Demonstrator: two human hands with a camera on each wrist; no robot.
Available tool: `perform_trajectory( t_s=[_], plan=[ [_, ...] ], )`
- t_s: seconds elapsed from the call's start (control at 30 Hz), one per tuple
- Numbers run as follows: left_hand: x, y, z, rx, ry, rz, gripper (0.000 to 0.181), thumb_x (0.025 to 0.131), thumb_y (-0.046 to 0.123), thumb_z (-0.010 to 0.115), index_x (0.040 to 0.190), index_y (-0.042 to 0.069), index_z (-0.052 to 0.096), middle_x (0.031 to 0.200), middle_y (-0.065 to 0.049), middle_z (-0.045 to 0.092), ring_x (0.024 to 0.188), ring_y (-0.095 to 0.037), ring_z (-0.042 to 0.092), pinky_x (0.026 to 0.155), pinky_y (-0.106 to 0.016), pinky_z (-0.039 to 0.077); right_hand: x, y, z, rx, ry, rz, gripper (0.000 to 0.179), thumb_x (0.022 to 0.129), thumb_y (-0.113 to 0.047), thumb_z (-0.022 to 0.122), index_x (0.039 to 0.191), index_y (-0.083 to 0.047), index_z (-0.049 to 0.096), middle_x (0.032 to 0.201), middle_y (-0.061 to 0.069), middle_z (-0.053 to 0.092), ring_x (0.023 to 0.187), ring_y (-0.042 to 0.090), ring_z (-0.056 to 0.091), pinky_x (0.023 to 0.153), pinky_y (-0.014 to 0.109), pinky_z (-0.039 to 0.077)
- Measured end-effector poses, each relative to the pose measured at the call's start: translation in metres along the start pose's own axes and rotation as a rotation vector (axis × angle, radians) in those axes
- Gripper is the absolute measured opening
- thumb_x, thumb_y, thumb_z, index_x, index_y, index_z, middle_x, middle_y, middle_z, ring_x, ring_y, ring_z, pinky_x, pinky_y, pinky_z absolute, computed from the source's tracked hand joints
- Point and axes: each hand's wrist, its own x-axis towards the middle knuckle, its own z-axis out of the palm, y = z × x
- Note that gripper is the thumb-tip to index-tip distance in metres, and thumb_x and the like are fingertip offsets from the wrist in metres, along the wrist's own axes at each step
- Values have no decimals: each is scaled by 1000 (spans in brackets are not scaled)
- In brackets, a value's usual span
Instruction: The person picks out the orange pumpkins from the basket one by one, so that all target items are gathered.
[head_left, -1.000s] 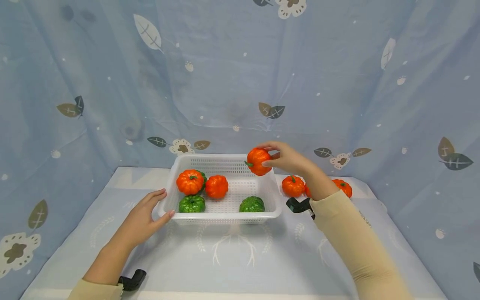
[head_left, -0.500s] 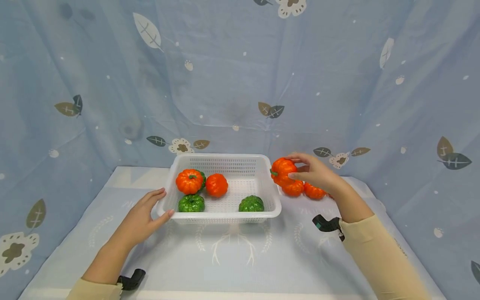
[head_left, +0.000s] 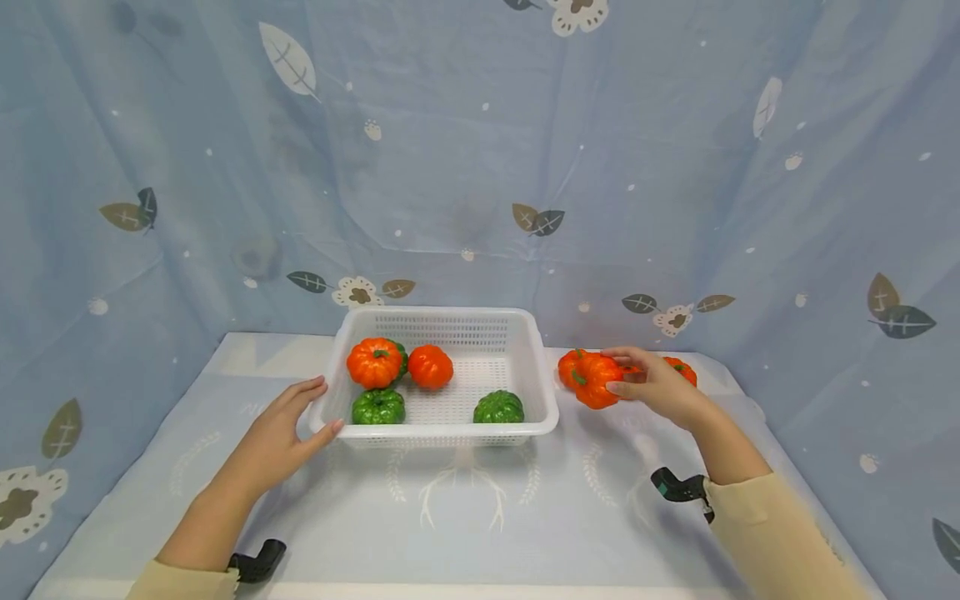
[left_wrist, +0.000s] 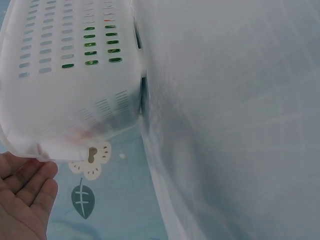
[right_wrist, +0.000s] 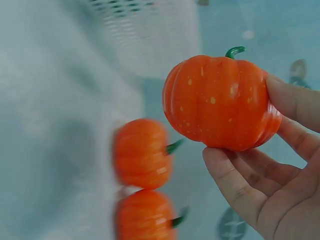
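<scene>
Pale blue printed cloth point(head_left: 450, 133) backs the table point(head_left: 375, 533). Orange pumpkin point(head_left: 597, 382): gripped between thumb and fingers of the right hand point(head_left: 663, 389). More pumpkins point(right_wrist: 141, 154) lie near those fingertips. Left hand point(head_left: 276, 437): fingers loosely extended, touching white basket point(head_left: 442, 431).

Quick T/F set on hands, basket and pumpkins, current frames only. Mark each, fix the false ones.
1. The right hand holds an orange pumpkin. True.
2. The left hand is at the left side of the white basket. True.
3. The held pumpkin is inside the basket. False: it is outside, to the right of it.
4. Every pumpkin in the basket is green. False: two orange ones lie in there with the green ones.
5. Other orange pumpkins are outside the basket, on its right. True.
6. The held pumpkin's stem is yellow. False: the stem is green.
</scene>
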Motion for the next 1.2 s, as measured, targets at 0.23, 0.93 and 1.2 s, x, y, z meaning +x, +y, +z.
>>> perform_trajectory(
  t_s=[0.23,0.93,1.2],
  plan=[
    [1,-1,1,-12,5,8,77,93,48,68,145,-5,47,152,-19,41,136,-45,40,107,-66,34,-4,36,12,55,6,26,61,94,-21,71,147,-4,44,144,26,45,127,43,48,95,41,54],
    [0,-4,2,-35,-5,7,76,94,48,67,145,-4,46,153,-17,40,136,-45,40,106,-66,34,-2,73,20,118,33,77,61,98,-18,65,151,-2,39,153,25,36,133,44,43,105,48,47],
    [0,-4,2,-33,-2,7,76,94,48,67,145,-4,46,153,-17,40,136,-45,41,107,-66,35,-1,69,20,16,82,49,55,95,-19,70,144,-3,52,145,24,49,127,41,51,101,45,50]
  ],
)
